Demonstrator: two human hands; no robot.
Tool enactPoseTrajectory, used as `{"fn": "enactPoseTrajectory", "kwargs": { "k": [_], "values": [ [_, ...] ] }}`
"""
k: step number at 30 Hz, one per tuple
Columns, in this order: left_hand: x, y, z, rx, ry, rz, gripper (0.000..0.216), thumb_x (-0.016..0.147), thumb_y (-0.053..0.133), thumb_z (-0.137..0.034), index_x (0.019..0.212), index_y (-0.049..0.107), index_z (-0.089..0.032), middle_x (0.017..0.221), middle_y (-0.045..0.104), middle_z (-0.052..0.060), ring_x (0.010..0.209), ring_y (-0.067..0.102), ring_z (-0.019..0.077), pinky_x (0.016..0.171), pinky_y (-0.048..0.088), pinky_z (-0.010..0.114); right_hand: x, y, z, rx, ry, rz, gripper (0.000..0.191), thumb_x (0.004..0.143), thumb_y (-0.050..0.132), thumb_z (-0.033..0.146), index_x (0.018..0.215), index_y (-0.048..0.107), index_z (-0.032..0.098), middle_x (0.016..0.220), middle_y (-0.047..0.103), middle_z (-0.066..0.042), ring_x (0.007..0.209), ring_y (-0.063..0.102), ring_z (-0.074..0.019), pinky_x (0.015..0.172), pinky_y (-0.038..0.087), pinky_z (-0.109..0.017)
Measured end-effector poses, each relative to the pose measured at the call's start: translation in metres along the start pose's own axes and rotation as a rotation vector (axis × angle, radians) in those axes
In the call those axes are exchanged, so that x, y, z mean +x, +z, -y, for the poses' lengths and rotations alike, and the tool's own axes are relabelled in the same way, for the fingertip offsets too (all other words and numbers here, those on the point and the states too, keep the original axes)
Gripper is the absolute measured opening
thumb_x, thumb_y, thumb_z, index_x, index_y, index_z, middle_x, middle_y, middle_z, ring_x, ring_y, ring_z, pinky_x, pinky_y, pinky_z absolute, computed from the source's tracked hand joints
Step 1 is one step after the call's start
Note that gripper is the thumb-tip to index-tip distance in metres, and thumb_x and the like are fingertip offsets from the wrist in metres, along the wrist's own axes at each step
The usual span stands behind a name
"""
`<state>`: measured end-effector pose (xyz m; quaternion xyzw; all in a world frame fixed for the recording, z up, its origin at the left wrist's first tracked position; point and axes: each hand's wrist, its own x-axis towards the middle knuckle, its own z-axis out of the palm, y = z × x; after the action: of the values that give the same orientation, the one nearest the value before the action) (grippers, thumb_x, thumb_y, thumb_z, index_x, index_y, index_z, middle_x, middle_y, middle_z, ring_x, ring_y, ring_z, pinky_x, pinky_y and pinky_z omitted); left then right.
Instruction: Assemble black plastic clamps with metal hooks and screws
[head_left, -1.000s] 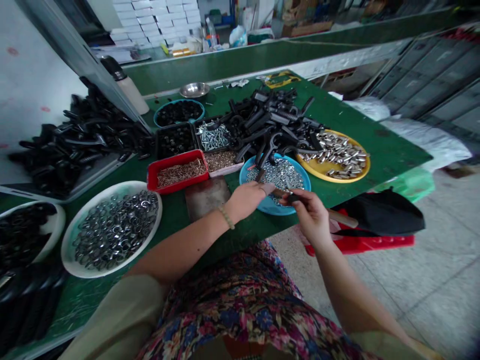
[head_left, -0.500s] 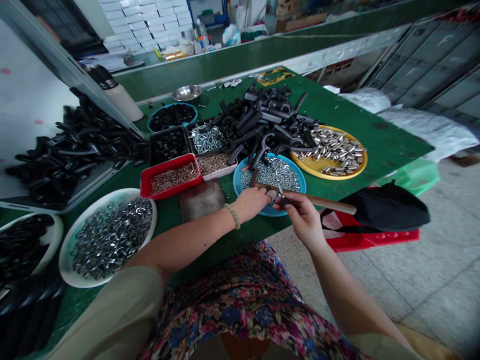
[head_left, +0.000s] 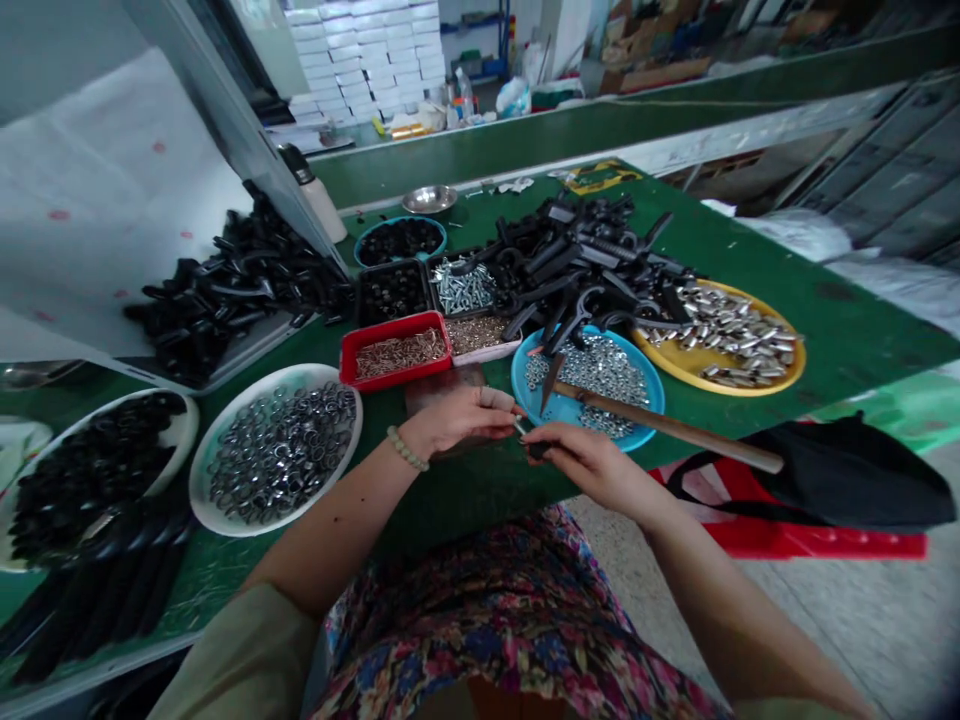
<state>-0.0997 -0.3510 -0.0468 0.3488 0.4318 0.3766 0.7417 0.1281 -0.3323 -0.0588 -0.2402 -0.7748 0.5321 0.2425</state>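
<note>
My right hand (head_left: 581,455) pinches a small black part (head_left: 538,450) from which a short silver bolt (head_left: 519,426) sticks out toward the left. The fingers of my left hand (head_left: 469,415) are closed together at the bolt's tip; anything small between them is hidden. Both hands are held over the table's front edge. Behind them a hammer (head_left: 667,425) with a wooden handle lies across a blue plate (head_left: 654,385) of small metal nuts. Partly covered by my left hand is a flat metal block (head_left: 427,392).
A red tray (head_left: 346,368) holds copper-coloured pins. White bowls (head_left: 201,490) of metal rings and black parts stand left. Black clamp-like parts (head_left: 577,250) are heaped behind the blue plate. Right are a yellow plate (head_left: 795,375) of metal sleeves and a black bag (head_left: 840,470).
Both hands have moved left off the blue plate, the right one carrying the black part with the bolt. My left hand has left the hammer's head area. The view has swung left.
</note>
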Motion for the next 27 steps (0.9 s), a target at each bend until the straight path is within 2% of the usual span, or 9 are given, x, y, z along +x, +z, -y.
{"fn": "enactPoseTrajectory", "kwargs": {
  "k": [4, 7, 10, 12, 16, 20, 23, 25, 27],
  "values": [
    [-0.020, -0.006, -0.017, 0.175, 0.205, -0.015, 0.016, 0.072, 0.077, -0.021, 0.086, 0.073, -0.013, 0.083, 0.070, 0.004, 0.073, 0.063, 0.0106, 0.075, 0.051, 0.025, 0.022, 0.022, 0.003, 0.552, 0.077, -0.104, 0.017, 0.085, 0.067, 0.032, 0.101, 0.068, 0.025, 0.084, 0.072, -0.001, 0.071, 0.070, -0.0125, 0.068, 0.057, -0.025],
    [-0.033, -0.009, -0.021, 0.395, 0.561, -0.172, 0.005, 0.078, 0.068, -0.015, 0.080, 0.072, -0.016, 0.100, 0.069, 0.006, 0.093, 0.064, 0.0158, 0.092, 0.049, 0.033, 0.042, 0.043, 0.003, 1.031, 0.132, -0.214, 0.027, 0.072, 0.081, 0.034, 0.094, 0.069, 0.027, 0.076, 0.070, 0.003, 0.057, 0.065, -0.0069, 0.056, 0.055, -0.016],
    [-0.042, -0.017, -0.017, 0.601, 0.743, -0.355, 0.014, 0.082, 0.061, -0.013, 0.076, 0.071, -0.018, 0.113, 0.066, 0.007, 0.108, 0.059, 0.0197, 0.104, 0.042, 0.038, 0.055, 0.053, 0.007, 1.142, 0.164, -0.204, 0.031, 0.066, 0.086, 0.030, 0.092, 0.069, 0.026, 0.073, 0.070, 0.003, 0.055, 0.063, -0.0052, 0.054, 0.053, -0.013],
    [-0.048, -0.022, -0.016, 0.538, 0.725, -0.374, 0.013, 0.086, 0.059, -0.018, 0.088, 0.071, -0.018, 0.109, 0.067, 0.008, 0.107, 0.061, 0.0206, 0.103, 0.042, 0.039, 0.059, 0.055, 0.008, 1.078, 0.175, -0.178, 0.028, 0.068, 0.084, 0.030, 0.091, 0.069, 0.025, 0.074, 0.070, 0.002, 0.057, 0.065, -0.0069, 0.055, 0.054, -0.015],
    [-0.064, -0.018, -0.025, 0.252, 0.591, -0.092, 0.038, 0.093, 0.053, -0.037, 0.127, 0.055, -0.020, 0.091, 0.070, 0.008, 0.088, 0.067, 0.0200, 0.092, 0.049, 0.039, 0.063, 0.057, 0.005, 0.923, 0.187, -0.177, 0.027, 0.071, 0.082, 0.033, 0.093, 0.068, 0.024, 0.074, 0.071, 0.000, 0.060, 0.067, -0.0110, 0.058, 0.056, -0.021],
    [-0.070, -0.014, -0.036, 0.331, 0.577, -0.130, 0.033, 0.092, 0.054, -0.043, 0.113, 0.063, -0.019, 0.090, 0.070, 0.009, 0.100, 0.065, 0.0218, 0.100, 0.043, 0.038, 0.067, 0.060, 0.002, 0.850, 0.168, -0.208, 0.026, 0.072, 0.080, 0.037, 0.091, 0.067, 0.024, 0.075, 0.071, 0.000, 0.060, 0.068, -0.0129, 0.058, 0.057, -0.025],
    [-0.066, -0.042, -0.045, 0.383, 0.516, -0.049, 0.037, 0.095, 0.047, -0.043, 0.118, 0.060, -0.018, 0.084, 0.069, 0.009, 0.097, 0.066, 0.0227, 0.093, 0.046, 0.038, 0.068, 0.062, -0.002, 0.814, 0.185, -0.187, 0.027, 0.072, 0.080, 0.039, 0.091, 0.067, 0.024, 0.076, 0.072, -0.001, 0.061, 0.068, -0.0144, 0.059, 0.057, -0.027],
    [-0.065, -0.085, -0.057, 0.492, 0.519, -0.253, 0.031, 0.096, 0.047, -0.035, 0.117, 0.060, -0.017, 0.076, 0.067, 0.006, 0.089, 0.065, 0.0205, 0.087, 0.047, 0.034, 0.067, 0.062, -0.006, 0.839, 0.194, -0.196, 0.026, 0.074, 0.079, 0.037, 0.093, 0.067, 0.025, 0.078, 0.072, -0.001, 0.064, 0.069, -0.0137, 0.061, 0.057, -0.026],
    [-0.069, -0.141, -0.077, 0.680, 0.546, -0.783, 0.014, 0.091, 0.054, -0.019, 0.102, 0.063, -0.018, 0.071, 0.063, 0.000, 0.079, 0.060, 0.0155, 0.082, 0.045, 0.027, 0.065, 0.063, -0.009, 0.868, 0.205, -0.214, 0.023, 0.076, 0.078, 0.035, 0.095, 0.068, 0.026, 0.080, 0.071, -0.001, 0.065, 0.068, -0.0129, 0.062, 0.057, -0.025]
  ]
}}
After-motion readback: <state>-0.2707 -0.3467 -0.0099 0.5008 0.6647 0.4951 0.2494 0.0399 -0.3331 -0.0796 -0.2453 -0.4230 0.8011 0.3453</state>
